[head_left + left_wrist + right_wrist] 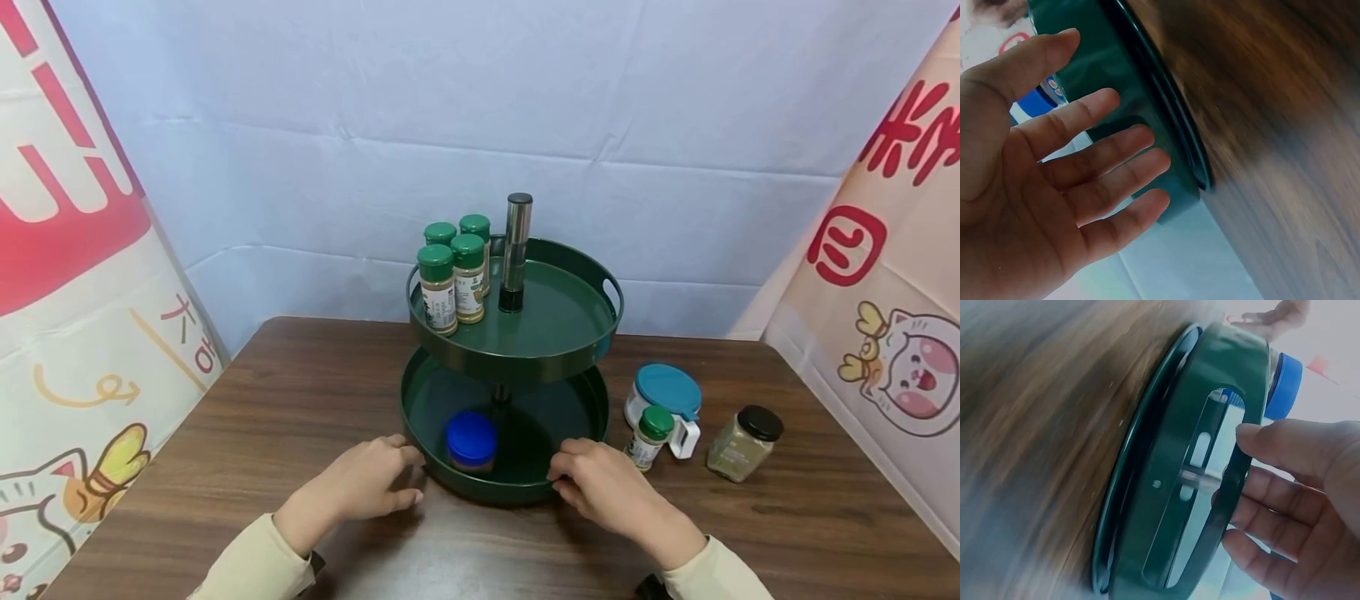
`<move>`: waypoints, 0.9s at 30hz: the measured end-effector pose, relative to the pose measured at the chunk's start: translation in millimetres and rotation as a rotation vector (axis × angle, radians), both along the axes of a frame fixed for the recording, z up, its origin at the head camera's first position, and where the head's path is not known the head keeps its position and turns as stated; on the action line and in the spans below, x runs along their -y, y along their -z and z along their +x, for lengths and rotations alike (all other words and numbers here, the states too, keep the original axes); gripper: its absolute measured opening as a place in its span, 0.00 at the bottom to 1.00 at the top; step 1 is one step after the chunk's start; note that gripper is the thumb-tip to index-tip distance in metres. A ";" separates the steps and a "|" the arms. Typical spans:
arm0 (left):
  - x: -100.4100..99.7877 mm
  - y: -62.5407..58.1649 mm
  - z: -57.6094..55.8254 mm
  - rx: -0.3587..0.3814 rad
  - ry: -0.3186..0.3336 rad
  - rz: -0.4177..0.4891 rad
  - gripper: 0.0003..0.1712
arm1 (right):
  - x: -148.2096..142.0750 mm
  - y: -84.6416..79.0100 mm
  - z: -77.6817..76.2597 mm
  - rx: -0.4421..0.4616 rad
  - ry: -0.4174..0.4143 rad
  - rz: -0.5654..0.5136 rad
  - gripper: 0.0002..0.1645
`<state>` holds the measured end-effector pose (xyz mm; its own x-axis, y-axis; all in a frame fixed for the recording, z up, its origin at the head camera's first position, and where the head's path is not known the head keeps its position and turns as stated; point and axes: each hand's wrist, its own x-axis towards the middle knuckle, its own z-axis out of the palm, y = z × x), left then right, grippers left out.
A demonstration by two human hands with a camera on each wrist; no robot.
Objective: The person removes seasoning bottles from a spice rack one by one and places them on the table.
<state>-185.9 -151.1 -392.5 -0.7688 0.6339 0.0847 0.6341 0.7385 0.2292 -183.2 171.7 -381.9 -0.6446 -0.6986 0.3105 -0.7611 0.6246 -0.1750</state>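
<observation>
A dark green two-tier tray rack (517,358) with a metal centre post stands on the table. My right hand (600,483) grips the lower tray's rim at its cut-out handle (1194,487), thumb on one side and fingertips on the other. Beside the lower tray's left front, my left hand (367,479) has loosely spread fingers, with nothing held in the left wrist view. A blue-lidded jar (471,442) sits in the lower tray. Several green-capped spice bottles (438,287) stand together on the upper tray's left side.
Right of the rack, a green-capped spice bottle (648,437) stands before a blue-lidded container (667,392) with a white handle. A black-lidded glass jar (745,444) is farther right. The wooden table (322,375) has a pale cloth backdrop (337,167) behind it.
</observation>
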 end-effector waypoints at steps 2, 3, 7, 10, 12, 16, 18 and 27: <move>-3.9 -0.1 2.8 -0.013 0.022 -0.005 0.21 | -5.9 0.2 -1.1 -0.005 0.009 -0.009 0.09; -5.9 -0.2 4.1 -0.016 0.032 -0.008 0.21 | -8.7 0.3 -1.8 -0.006 0.013 -0.012 0.09; -12.8 -0.5 9.4 -0.010 0.061 -0.018 0.22 | -18.4 1.2 -6.0 0.000 0.030 -0.024 0.09; -17.1 -0.9 13.3 0.002 0.080 -0.017 0.22 | -24.3 1.1 -10.4 0.024 0.042 -0.030 0.09; -19.6 -0.8 15.3 0.005 0.098 -0.017 0.22 | -27.7 1.1 -13.1 0.031 0.051 -0.030 0.09; -23.7 -1.3 18.2 -0.001 0.131 -0.023 0.22 | -33.8 -0.2 -17.7 0.053 0.072 -0.023 0.10; -25.3 -1.3 19.2 -0.012 0.145 -0.024 0.22 | -36.0 -0.6 -20.0 0.064 0.086 -0.016 0.10; -29.6 -2.3 21.4 -0.018 0.157 -0.016 0.22 | -41.2 1.4 -24.5 0.062 0.118 -0.007 0.10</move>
